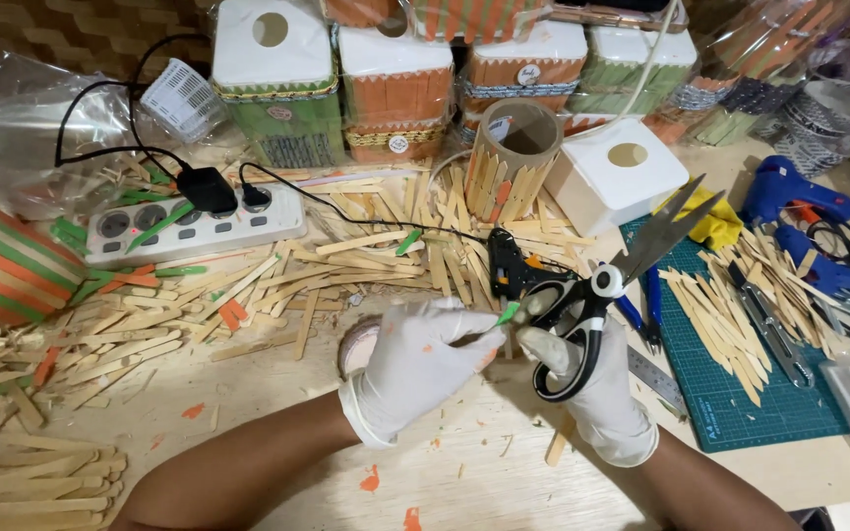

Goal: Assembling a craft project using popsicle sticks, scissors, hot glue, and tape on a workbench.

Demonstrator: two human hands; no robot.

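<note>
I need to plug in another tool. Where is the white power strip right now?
In the head view, the white plastic power strip lies at upper left on the wooden table, among scattered wooden craft sticks, below the green-and-white decorated box.

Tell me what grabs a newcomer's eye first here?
The gloved hands at centre: the right hand holds big open scissors, and the left hand pinches a small green stick piece at the blades. Around them, plain wooden sticks litter the table, with a white power strip at left and stick-covered boxes lined up behind.
</note>
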